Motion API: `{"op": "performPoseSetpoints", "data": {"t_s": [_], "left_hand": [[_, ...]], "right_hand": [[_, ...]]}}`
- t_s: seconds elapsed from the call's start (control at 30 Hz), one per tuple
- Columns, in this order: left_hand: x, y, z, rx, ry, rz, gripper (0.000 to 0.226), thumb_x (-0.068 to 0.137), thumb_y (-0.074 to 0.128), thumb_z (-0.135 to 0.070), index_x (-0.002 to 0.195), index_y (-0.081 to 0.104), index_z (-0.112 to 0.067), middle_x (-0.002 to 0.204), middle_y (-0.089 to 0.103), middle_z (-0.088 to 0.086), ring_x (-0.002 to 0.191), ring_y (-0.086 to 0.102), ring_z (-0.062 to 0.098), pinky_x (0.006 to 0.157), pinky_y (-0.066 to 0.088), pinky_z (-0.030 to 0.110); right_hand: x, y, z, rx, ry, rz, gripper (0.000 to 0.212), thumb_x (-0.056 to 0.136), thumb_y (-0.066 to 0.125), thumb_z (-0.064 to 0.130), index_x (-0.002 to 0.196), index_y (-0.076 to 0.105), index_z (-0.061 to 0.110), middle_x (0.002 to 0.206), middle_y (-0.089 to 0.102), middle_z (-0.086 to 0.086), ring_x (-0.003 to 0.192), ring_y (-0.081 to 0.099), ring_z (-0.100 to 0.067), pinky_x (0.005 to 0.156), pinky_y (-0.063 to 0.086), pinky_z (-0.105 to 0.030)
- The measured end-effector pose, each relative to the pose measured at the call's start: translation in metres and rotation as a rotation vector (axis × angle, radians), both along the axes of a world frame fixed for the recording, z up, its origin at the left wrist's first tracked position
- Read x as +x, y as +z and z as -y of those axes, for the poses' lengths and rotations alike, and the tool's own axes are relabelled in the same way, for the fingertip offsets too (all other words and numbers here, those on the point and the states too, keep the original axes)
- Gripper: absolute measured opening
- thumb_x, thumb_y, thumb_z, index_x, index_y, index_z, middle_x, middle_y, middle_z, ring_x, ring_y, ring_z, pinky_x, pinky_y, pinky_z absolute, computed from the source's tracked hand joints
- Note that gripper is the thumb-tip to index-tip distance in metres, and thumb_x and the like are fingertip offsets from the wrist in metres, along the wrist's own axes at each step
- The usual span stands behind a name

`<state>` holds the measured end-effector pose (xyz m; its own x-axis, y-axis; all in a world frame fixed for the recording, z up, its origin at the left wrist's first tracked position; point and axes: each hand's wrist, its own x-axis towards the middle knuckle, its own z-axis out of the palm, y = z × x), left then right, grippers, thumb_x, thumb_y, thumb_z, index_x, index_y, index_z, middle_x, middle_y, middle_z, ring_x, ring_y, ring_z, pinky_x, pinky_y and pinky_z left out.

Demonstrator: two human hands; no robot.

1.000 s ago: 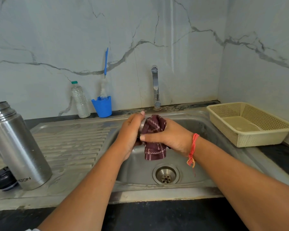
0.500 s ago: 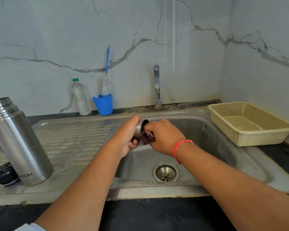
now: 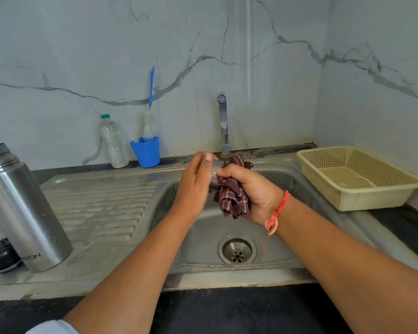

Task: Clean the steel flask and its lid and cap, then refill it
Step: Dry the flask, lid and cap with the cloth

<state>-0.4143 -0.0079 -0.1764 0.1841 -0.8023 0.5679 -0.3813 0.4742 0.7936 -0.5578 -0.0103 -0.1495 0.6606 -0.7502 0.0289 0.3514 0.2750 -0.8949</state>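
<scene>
Head view: both hands meet over the sink point(image 3: 203, 237) bowl.
Left hand point(image 3: 193, 186): fingers curled round the steel cap point(image 3: 213, 180); the cap is mostly hidden and only a sliver shows.
Right hand point(image 3: 253, 191): fist clamped on the bunched maroon cloth point(image 3: 232, 196), which is pressed against the cap.
Flask point(image 3: 22, 208): stands on the drainboard left of the sink, mouth uncovered.
Lid point(image 3: 0, 257): black, far left of the sink, just beside the flask base.
Behind sink: tap point(image 3: 223, 124), blue cup point(image 3: 146, 151) holding a brush point(image 3: 150, 92), plastic bottle point(image 3: 114, 143).
Right of sink: beige basket point(image 3: 360, 198).
</scene>
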Motion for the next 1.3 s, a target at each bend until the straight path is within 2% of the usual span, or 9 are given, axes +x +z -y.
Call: {"op": "performPoseSetpoints", "data": {"t_s": [0.17,0.33,0.43,0.6,0.73,0.83,0.97,1.17,1.3], "left_hand": [[0.003,0.002,-0.005,0.339,-0.077,-0.095,0.052,0.107,0.024,-0.062,0.119,0.06,-0.026,0.091,0.066,0.008,0.068,0.059,0.014,0.055,0.044,0.027],[0.006,0.009,-0.006,0.603,-0.261,-0.421,0.078,0.094,0.027,-0.082,0.101,0.07,-0.018,0.07,0.061,0.004,0.054,0.045,0.012,0.044,0.029,0.023],[0.013,0.007,-0.004,0.578,-0.264,-0.445,0.06,0.096,0.046,-0.072,0.107,0.07,-0.017,0.077,0.064,0.002,0.061,0.049,0.011,0.051,0.035,0.022],[0.016,0.006,-0.009,0.517,-0.366,-0.381,0.047,0.094,0.06,-0.045,0.129,0.063,-0.013,0.102,0.074,0.001,0.087,0.062,0.012,0.073,0.044,0.027],[0.019,0.009,-0.01,0.445,-0.504,-0.316,0.059,0.092,0.067,-0.018,0.146,0.052,-0.038,0.133,0.066,0.003,0.114,0.058,0.019,0.091,0.041,0.037],[0.023,0.011,-0.01,0.402,-0.535,-0.273,0.07,0.091,0.066,0.0,0.144,0.052,-0.044,0.138,0.062,-0.003,0.116,0.057,0.017,0.093,0.046,0.035],[0.029,0.011,-0.01,0.411,-0.563,-0.299,0.072,0.092,0.063,0.008,0.146,0.054,-0.039,0.142,0.06,-0.002,0.118,0.06,0.017,0.095,0.053,0.035],[0.023,0.013,-0.01,0.509,-0.383,-0.339,0.056,0.095,0.061,-0.051,0.132,0.063,-0.01,0.105,0.073,0.009,0.09,0.066,0.016,0.08,0.055,0.03],[0.029,0.009,-0.009,0.504,-0.425,-0.358,0.044,0.09,0.068,-0.034,0.128,0.065,-0.013,0.105,0.073,0.007,0.09,0.064,0.015,0.077,0.054,0.025]], "right_hand": [[-0.005,-0.002,0.014,-0.78,-0.487,-0.437,0.016,0.078,0.073,0.004,0.08,0.066,0.018,0.068,0.069,0.001,0.065,0.068,-0.015,0.058,0.055,-0.031],[-0.003,-0.014,0.029,-1.413,-0.551,-0.894,0.025,0.076,0.077,0.023,0.095,0.063,0.031,0.078,0.061,0.007,0.088,0.048,-0.023,0.065,0.035,-0.03],[-0.001,-0.016,0.03,-1.266,-0.465,-0.822,0.021,0.076,0.077,0.019,0.085,0.061,0.027,0.071,0.059,0.01,0.079,0.056,-0.021,0.064,0.038,-0.029],[-0.009,-0.015,0.028,-0.509,-0.278,-0.418,0.017,0.08,0.079,0.008,0.094,0.07,0.004,0.086,0.074,-0.013,0.08,0.072,-0.019,0.078,0.06,-0.031],[-0.015,-0.007,0.025,0.007,-0.06,0.004,0.03,0.091,0.063,0.015,0.119,0.067,0.005,0.099,0.072,-0.011,0.08,0.07,-0.018,0.072,0.056,-0.031],[-0.017,-0.006,0.023,0.135,0.025,0.091,0.027,0.094,0.054,0.023,0.113,0.066,0.007,0.091,0.072,-0.01,0.073,0.066,-0.016,0.071,0.051,-0.028],[-0.013,-0.009,0.028,0.026,-0.058,0.008,0.027,0.092,0.06,0.016,0.116,0.066,0.004,0.101,0.072,-0.015,0.082,0.069,-0.022,0.074,0.054,-0.032],[-0.005,-0.017,0.03,-0.792,-0.425,-0.468,0.018,0.077,0.074,-0.001,0.09,0.07,0.011,0.076,0.072,-0.005,0.07,0.065,-0.011,0.069,0.057,-0.028],[-0.009,-0.018,0.031,-0.832,-0.35,-0.516,0.019,0.076,0.076,0.004,0.088,0.069,0.018,0.076,0.071,-0.006,0.07,0.067,-0.011,0.071,0.059,-0.031]]}}
